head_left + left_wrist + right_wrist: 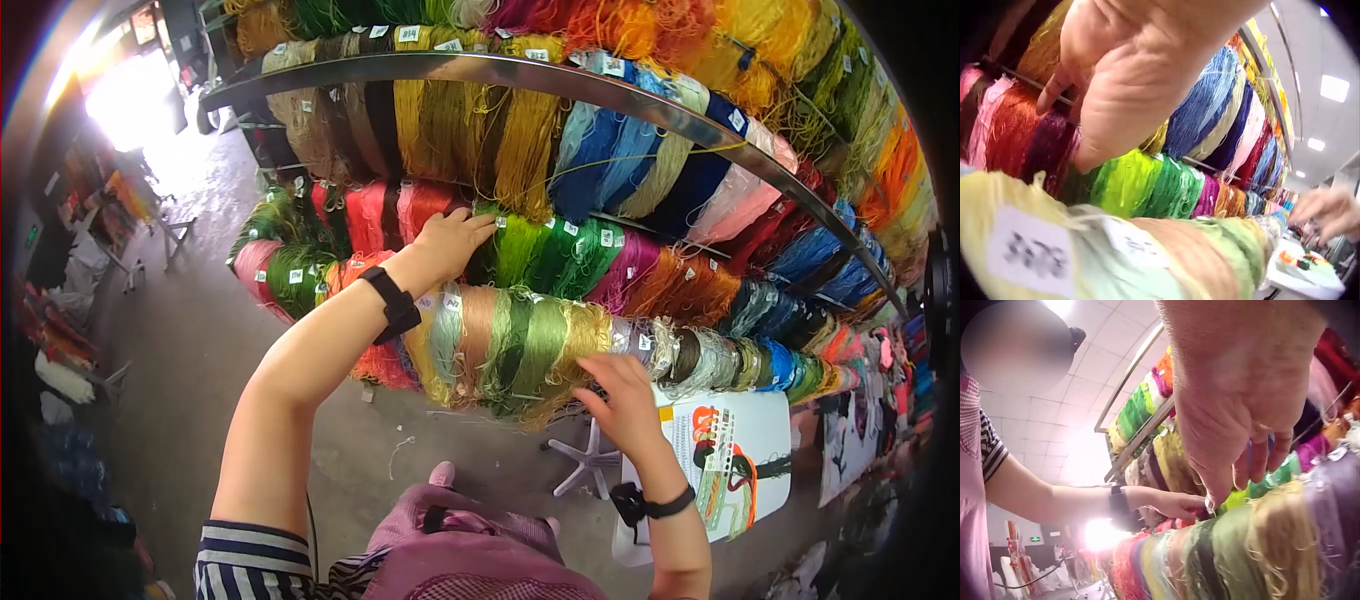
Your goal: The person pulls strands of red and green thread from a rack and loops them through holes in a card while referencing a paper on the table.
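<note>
My left hand (455, 245) reaches over the front row to a red skein (421, 212) and a dark maroon skein (1050, 147) in the row behind. Its fingers (1054, 94) extend down beside these threads, with the thumb against the maroon one. Bright green skeins (515, 250) hang just right of this hand. The right hand (622, 395) is by a gold skein (588, 335) in the front row, thumb and fingers apart. Seen from the right wrist, its fingers (1259, 459) hang loosely above the front row, with the thumb near a pale green skein (1233, 540).
A metal rail (480, 68) curves across the rack, with more labelled skeins above and behind it. A white table (770, 420) bearing a sheet of thread samples (715, 450) stands at the right. A wheeled chair base (585, 462) is on the floor (330, 470).
</note>
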The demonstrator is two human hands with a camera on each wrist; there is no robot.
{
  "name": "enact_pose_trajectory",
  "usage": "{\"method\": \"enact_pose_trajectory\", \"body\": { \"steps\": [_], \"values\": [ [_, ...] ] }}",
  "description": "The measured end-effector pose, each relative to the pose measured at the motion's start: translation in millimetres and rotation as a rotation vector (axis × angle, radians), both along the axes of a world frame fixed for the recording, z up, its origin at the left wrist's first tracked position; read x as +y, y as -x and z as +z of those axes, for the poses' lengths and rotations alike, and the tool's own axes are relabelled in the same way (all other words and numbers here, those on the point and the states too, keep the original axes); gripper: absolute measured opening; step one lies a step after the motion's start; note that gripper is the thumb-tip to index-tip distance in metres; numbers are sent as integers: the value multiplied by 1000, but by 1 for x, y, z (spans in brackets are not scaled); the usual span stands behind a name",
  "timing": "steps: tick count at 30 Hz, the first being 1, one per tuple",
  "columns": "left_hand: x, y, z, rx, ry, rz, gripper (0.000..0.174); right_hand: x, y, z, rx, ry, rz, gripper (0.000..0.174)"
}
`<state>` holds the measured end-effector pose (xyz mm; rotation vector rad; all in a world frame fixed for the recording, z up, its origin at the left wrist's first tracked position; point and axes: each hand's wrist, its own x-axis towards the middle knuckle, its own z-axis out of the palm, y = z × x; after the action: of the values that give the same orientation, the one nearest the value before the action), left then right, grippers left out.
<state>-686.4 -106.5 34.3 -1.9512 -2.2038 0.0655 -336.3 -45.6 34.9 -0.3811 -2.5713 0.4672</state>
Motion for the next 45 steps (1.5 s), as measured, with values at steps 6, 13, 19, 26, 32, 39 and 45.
{"method": "enact_pose_trajectory", "body": {
  "steps": [6,13,19,26,32,39,45],
  "values": [
    [-4,41,2,-12,3,-28,47,7,106,30,-21,-70,117,37],
    [-17,50,2,-230,-75,8,46,67,214,15,-47,-312,242,34],
    [-23,50,-4,-315,-220,22,39,100,228,11,-318,-556,197,27],
    [-12,30,-10,-585,-303,74,37,111,226,18,-216,-501,278,35],
    [-3,25,-23,-410,-260,167,25,129,217,9,-184,-529,320,22],
    [35,14,-31,-661,-495,285,16,130,208,7,-133,-537,345,17],
    [58,8,-27,-561,-412,503,18,133,206,-3,-72,-554,322,15]
  ]
}}
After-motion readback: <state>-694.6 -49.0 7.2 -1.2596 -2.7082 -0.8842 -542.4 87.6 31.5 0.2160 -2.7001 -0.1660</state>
